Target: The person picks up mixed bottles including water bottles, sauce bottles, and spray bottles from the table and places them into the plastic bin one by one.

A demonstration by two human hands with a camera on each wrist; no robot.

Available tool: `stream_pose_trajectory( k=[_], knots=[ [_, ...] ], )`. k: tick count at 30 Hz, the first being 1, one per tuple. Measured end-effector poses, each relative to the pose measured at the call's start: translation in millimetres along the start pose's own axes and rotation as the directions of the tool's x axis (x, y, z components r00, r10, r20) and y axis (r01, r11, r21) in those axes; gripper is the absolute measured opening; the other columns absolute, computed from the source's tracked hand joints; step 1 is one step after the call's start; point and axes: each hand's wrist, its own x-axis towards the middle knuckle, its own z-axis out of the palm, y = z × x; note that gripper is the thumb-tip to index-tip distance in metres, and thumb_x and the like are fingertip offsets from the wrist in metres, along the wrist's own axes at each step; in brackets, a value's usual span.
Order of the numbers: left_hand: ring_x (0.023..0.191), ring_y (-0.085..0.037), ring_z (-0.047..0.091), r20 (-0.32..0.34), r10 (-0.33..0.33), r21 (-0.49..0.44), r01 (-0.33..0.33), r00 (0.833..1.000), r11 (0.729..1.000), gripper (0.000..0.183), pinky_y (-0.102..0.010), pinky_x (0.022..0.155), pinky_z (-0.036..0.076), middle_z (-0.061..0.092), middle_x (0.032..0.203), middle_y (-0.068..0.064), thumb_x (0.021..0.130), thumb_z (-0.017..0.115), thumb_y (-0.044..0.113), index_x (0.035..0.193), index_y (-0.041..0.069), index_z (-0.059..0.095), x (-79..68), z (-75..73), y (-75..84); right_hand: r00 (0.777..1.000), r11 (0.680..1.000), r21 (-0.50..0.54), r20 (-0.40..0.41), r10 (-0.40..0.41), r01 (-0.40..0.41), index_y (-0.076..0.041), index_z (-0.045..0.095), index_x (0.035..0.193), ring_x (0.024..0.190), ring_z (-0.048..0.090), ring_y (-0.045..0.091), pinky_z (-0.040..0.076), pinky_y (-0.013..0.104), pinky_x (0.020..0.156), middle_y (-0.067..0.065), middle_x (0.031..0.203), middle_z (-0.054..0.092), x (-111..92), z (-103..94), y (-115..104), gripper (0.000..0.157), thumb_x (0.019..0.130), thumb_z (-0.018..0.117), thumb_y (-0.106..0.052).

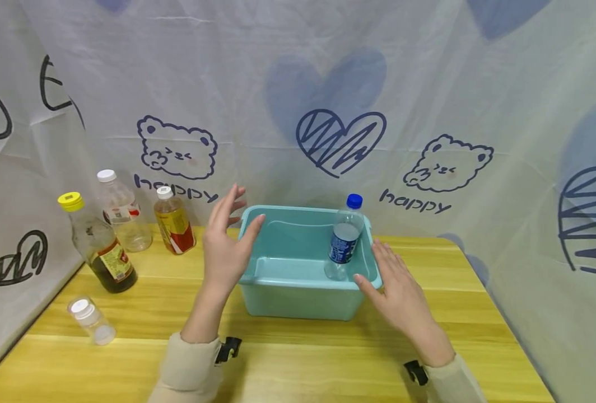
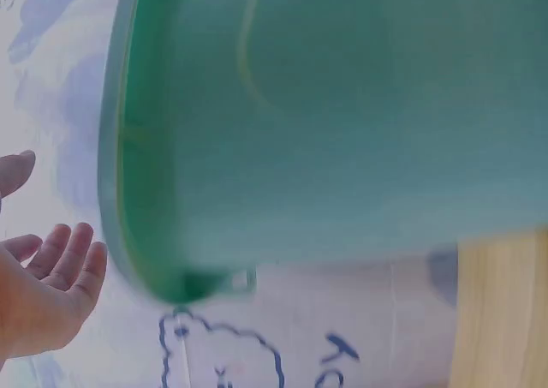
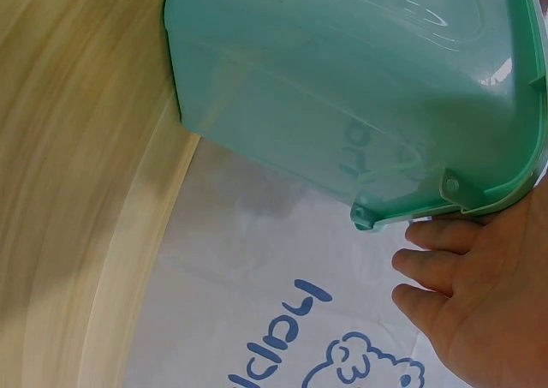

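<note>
A turquoise plastic bin (image 1: 298,302) stands on the wooden table. Inside it, at the right end, a clear bottle with a blue cap and blue label (image 1: 343,246) leans slightly. My left hand (image 1: 224,249) is raised by the bin's left end, fingers extended and thumb spread; the left wrist view shows this hand (image 2: 51,298) apart from the rim. At the opposite end is my right hand (image 1: 401,288), fingers straight along the outside. In the right wrist view, the right hand (image 3: 488,294) lies close against the rim; whether it touches cannot be told.
On the table's left side stand a yellow-capped bottle of dark liquid (image 1: 108,260), a clear white-capped bottle (image 1: 131,224), a bottle with a yellow-and-red label (image 1: 174,224) and a small clear jar (image 1: 92,322). A printed cloth (image 1: 257,162) hangs behind the table (image 1: 288,364).
</note>
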Motion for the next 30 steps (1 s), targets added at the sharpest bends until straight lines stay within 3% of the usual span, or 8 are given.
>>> stream_pose_trajectory(
  k=[10, 19, 30],
  knots=[
    [0.121, -0.020, 0.062, -0.107, -0.065, 0.148, 0.080, 0.992, 0.986, 0.068, -0.019, 0.092, 0.051, 0.060, 0.141, -0.010, 0.093, 0.078, 0.007, 0.155, 0.010, 0.050, -10.0, -53.5, -10.9, 1.000, 1.000, -0.002, 0.014, 0.011, -0.011, -0.001, 0.025, 0.164, 0.157, 0.022, 0.039, 0.020, 0.056, 0.127, 0.018, 0.170, 0.025, 2.1, -0.7, 0.5, 0.085, 0.105, 0.048, -0.058],
    [0.113, 0.001, 0.058, -0.210, -0.085, 0.251, 0.137, 0.974, 0.958, 0.066, -0.013, 0.089, 0.048, 0.062, 0.137, -0.011, 0.093, 0.077, 0.004, 0.154, 0.013, 0.052, -21.9, -103.4, -13.4, 1.000, 1.000, -0.001, -0.008, -0.018, 0.018, 0.002, 0.027, 0.162, 0.156, 0.024, 0.039, 0.021, 0.056, 0.127, 0.020, 0.169, 0.026, -1.0, 0.1, 1.2, 0.083, 0.106, 0.051, -0.054],
    [0.115, 0.008, 0.053, -0.281, -0.106, 0.392, 0.215, 0.954, 0.894, 0.071, -0.009, 0.090, 0.043, 0.060, 0.136, 0.000, 0.090, 0.079, 0.002, 0.154, 0.015, 0.052, -35.5, -165.0, -28.3, 1.000, 1.000, 0.000, -0.013, -0.013, 0.013, 0.002, 0.028, 0.162, 0.155, 0.025, 0.040, 0.022, 0.056, 0.127, 0.018, 0.169, 0.026, -1.7, 2.4, 0.5, 0.082, 0.106, 0.051, -0.053]
  ],
)
